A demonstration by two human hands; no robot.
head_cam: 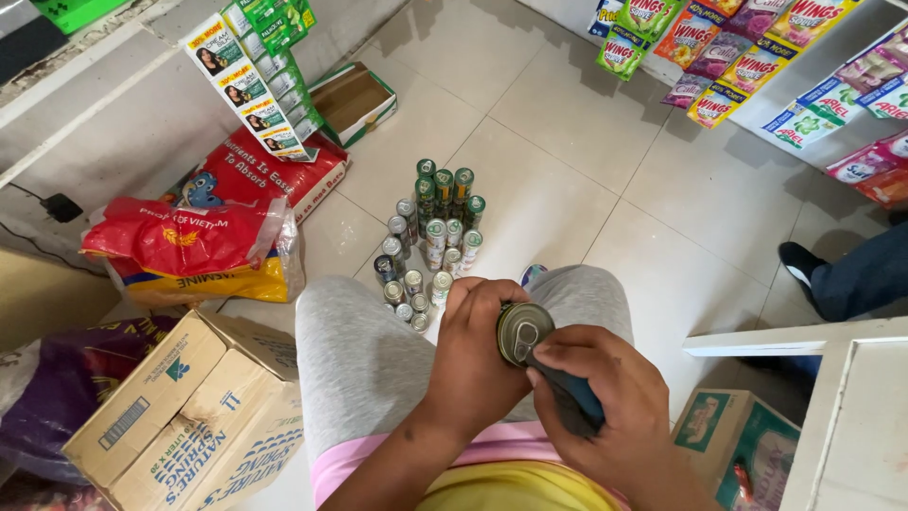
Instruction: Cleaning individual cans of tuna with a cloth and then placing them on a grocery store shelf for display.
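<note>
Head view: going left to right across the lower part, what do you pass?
Cardboard box → left hand → can → right hand → green carton → white counter.

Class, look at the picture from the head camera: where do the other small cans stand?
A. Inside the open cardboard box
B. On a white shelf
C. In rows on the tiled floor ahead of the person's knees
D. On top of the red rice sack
C: the group of cans stands upright in rows on the tiled floor, just past the grey-clad knees, while the left hand holds one can and the right hand works on it.
</note>
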